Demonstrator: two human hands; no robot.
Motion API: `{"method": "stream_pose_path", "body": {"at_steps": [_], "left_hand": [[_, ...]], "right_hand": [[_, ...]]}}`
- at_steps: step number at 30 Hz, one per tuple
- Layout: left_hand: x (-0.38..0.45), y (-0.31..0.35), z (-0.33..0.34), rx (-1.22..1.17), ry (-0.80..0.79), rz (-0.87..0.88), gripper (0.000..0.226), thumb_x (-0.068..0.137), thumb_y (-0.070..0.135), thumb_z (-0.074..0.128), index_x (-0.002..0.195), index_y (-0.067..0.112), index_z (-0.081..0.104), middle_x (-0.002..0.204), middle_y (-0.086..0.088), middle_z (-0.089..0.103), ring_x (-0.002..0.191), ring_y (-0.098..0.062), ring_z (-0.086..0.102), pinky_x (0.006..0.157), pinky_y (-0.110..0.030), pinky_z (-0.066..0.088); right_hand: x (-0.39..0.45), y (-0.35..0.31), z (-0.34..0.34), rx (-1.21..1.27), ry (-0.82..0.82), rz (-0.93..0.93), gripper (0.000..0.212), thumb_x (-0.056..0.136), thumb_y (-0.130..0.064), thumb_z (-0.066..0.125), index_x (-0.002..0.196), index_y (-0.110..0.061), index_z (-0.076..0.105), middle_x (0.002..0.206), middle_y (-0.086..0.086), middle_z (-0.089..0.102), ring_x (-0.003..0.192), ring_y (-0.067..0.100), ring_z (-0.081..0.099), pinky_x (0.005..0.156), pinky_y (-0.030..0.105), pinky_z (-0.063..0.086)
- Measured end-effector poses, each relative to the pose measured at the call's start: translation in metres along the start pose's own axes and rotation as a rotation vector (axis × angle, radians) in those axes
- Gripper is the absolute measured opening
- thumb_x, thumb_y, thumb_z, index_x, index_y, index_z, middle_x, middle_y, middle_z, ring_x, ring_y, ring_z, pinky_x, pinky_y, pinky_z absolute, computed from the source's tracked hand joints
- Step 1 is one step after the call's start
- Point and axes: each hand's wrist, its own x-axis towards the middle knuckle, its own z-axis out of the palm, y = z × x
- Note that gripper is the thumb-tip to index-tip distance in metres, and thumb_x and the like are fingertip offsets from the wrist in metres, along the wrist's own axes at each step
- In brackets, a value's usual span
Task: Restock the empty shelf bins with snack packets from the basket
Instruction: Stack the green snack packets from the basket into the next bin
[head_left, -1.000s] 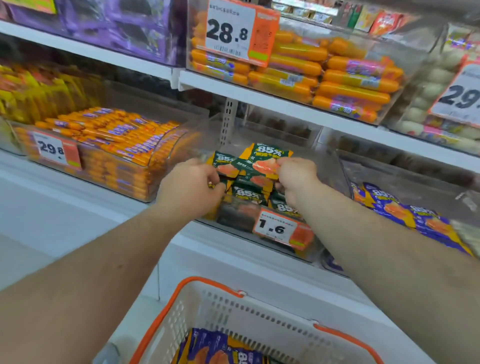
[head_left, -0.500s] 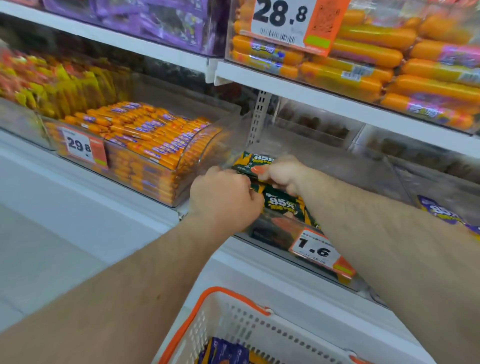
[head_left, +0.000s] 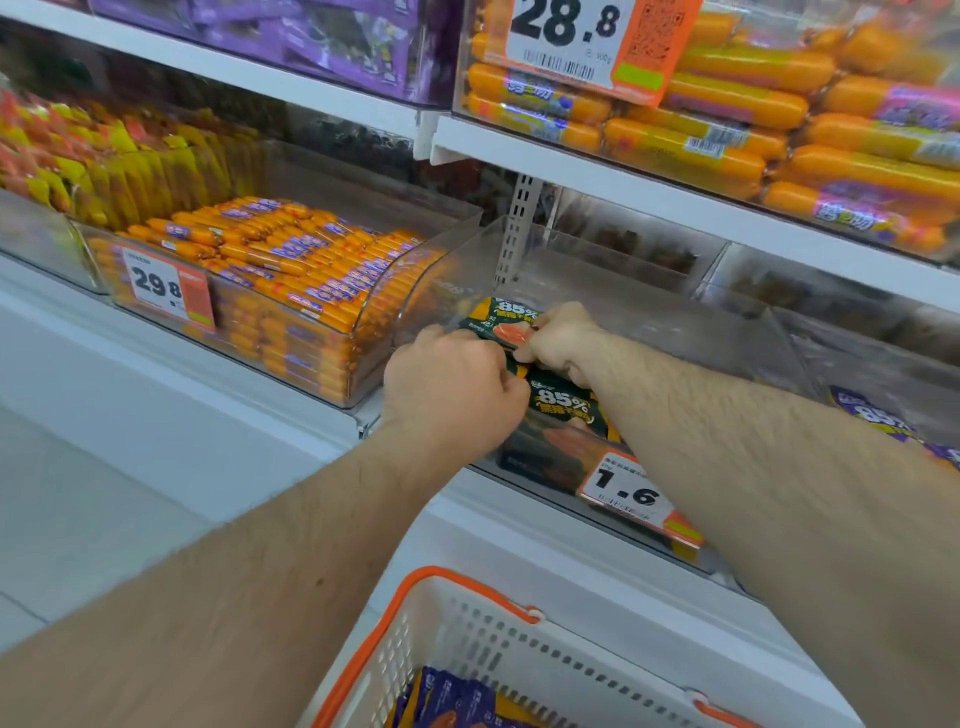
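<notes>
1. Both hands sit in the clear bin (head_left: 737, 338) at frame centre, close together, nearly touching.
2. Left hand (head_left: 449, 387): fingers curled, knuckles up, over the green packets (head_left: 563, 402); what it grips is hidden, so cannot tell.
3. Right hand (head_left: 558, 338): fingers curled round the top green packet (head_left: 506, 317), pinching its edge.
4. Green packets are stacked at the bin's front left, behind the 1.6 price tag (head_left: 631, 493).
5. Basket (head_left: 498, 644), white with orange handles, bottom centre; purple packets (head_left: 457, 701) lie inside.
6. Left of centre: bin of orange sausages (head_left: 291, 265) with a 29.8 tag (head_left: 163, 288).
7. Upper right: large orange sausages (head_left: 779, 135) behind a 28.8 tag (head_left: 582, 36).
8. More purple packets (head_left: 872, 415) at the right edge, in the neighbouring bin.
</notes>
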Motion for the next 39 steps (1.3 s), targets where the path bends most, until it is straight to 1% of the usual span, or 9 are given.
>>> {"method": "stream_pose_path", "body": {"at_steps": [4,10,16,20,24,28,31,34,39], "left_hand": [[-0.006,0.004,-0.003,-0.26,0.131,0.116,0.026,0.08,0.031,0.05,0.062,0.016,0.061,0.067,0.004,0.049,0.07,-0.023,0.051,0.057,-0.029,0.039],[-0.039,0.019,0.01,-0.143,-0.531,0.437,0.03,0.067,0.04,0.04,0.048,0.018,0.043,0.053,-0.001,0.052,0.057,-0.023,0.049,0.059,-0.034,0.05],[-0.087,0.043,0.029,-0.122,-0.787,0.532,0.029,0.081,0.031,0.046,0.056,0.017,0.049,0.059,0.003,0.053,0.063,-0.021,0.047,0.062,-0.031,0.044],[-0.112,0.053,0.044,0.095,-1.212,0.578,0.028,0.09,0.026,0.051,0.063,0.019,0.052,0.065,0.005,0.052,0.063,-0.015,0.048,0.066,-0.031,0.043],[-0.127,0.06,0.054,0.179,-1.313,0.603,0.027,0.094,0.026,0.048,0.074,0.011,0.059,0.069,0.0,0.052,0.061,-0.018,0.045,0.061,-0.031,0.038],[-0.135,0.068,0.055,0.199,-1.337,0.589,0.031,0.097,0.031,0.046,0.115,0.017,0.066,0.114,0.0,0.066,0.097,-0.017,0.061,0.085,-0.035,0.051],[-0.136,0.072,0.057,0.213,-1.332,0.607,0.03,0.098,0.033,0.046,0.12,0.023,0.064,0.12,0.005,0.063,0.103,-0.017,0.06,0.091,-0.035,0.05],[-0.136,0.07,0.056,0.236,-1.333,0.607,0.031,0.097,0.035,0.046,0.12,0.024,0.064,0.119,0.005,0.063,0.101,-0.017,0.06,0.088,-0.033,0.051],[-0.136,0.067,0.052,0.212,-1.322,0.566,0.03,0.097,0.033,0.047,0.122,0.024,0.062,0.12,0.004,0.059,0.102,-0.017,0.059,0.082,-0.029,0.048]], "right_hand": [[-0.015,0.004,-0.016,0.041,0.017,-0.032,0.046,0.074,-0.01,0.083,0.115,-0.001,0.065,0.104,0.009,0.07,0.091,0.022,0.066,0.087,0.037,0.056],[-0.091,0.024,-0.038,-0.163,0.363,-0.406,0.009,0.085,-0.016,0.059,0.088,-0.018,0.068,0.096,0.002,0.069,0.09,0.023,0.061,0.076,0.029,0.05],[-0.176,0.101,0.005,0.091,0.714,-0.885,0.009,0.069,-0.018,0.053,0.065,-0.011,0.058,0.066,0.002,0.059,0.065,0.019,0.053,0.057,0.028,0.039],[-0.198,0.193,0.065,0.179,0.407,-0.437,0.009,0.075,-0.013,0.056,0.067,-0.012,0.059,0.067,-0.002,0.055,0.065,0.012,0.045,0.06,0.026,0.036],[-0.218,0.296,0.127,-0.191,-0.241,0.008,0.018,0.086,-0.019,0.053,0.069,-0.019,0.055,0.063,-0.002,0.053,0.067,0.019,0.05,0.065,0.033,0.043],[-0.239,0.351,0.158,-0.324,-0.577,0.239,0.017,0.083,-0.017,0.059,0.079,-0.001,0.063,0.081,0.023,0.062,0.078,0.034,0.065,0.057,0.041,0.047],[-0.255,0.358,0.164,-0.403,-0.701,0.291,0.022,0.082,-0.018,0.065,0.101,-0.007,0.065,0.106,0.018,0.063,0.101,0.034,0.065,0.06,0.039,0.048],[-0.263,0.364,0.175,-0.43,-0.749,0.319,0.047,0.082,-0.021,0.072,0.125,-0.016,0.054,0.148,0.019,0.03,0.107,0.03,0.059,0.074,0.037,0.055],[-0.271,0.361,0.186,-0.448,-0.717,0.191,0.033,0.086,-0.007,0.06,0.115,-0.021,0.063,0.112,0.003,0.061,0.092,0.021,0.06,0.071,0.033,0.051]]}}
